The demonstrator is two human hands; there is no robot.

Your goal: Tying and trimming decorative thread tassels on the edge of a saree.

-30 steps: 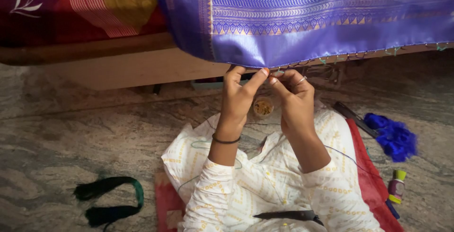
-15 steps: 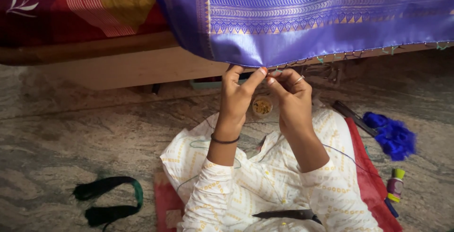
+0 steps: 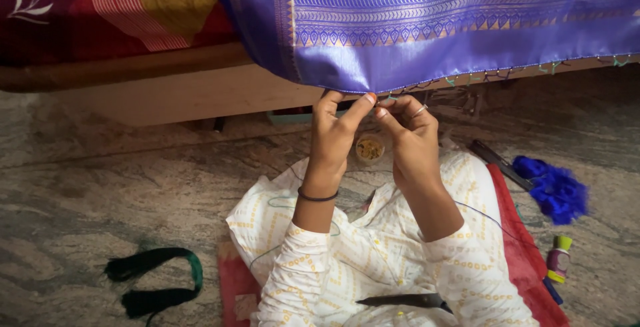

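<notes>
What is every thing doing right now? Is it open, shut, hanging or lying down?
Left hand: raised, pinching the cloth's edge.
Right hand: raised, pinching the same edge.
Purple cloth: draped, hanging over the bed.
Small bowl: open, upright on the floor.
Green thread bundle: lying looped on the floor.
Blue thread bundle: lying loose.
Small bottle: capped, lying down.

Blue-violet silk-like cloth [image 3: 427, 40] with gold woven border — glossy, smooth sheen. Speckled stone floor [image 3: 133, 194] — polished, mottled grey. Pale wooden bed frame [image 3: 200, 97], matt. White printed cotton garment [image 3: 373, 260], soft, dull. Fluffy blue thread bundle [image 3: 553, 190]; small plastic bottle [image 3: 559, 259], shiny.
</notes>
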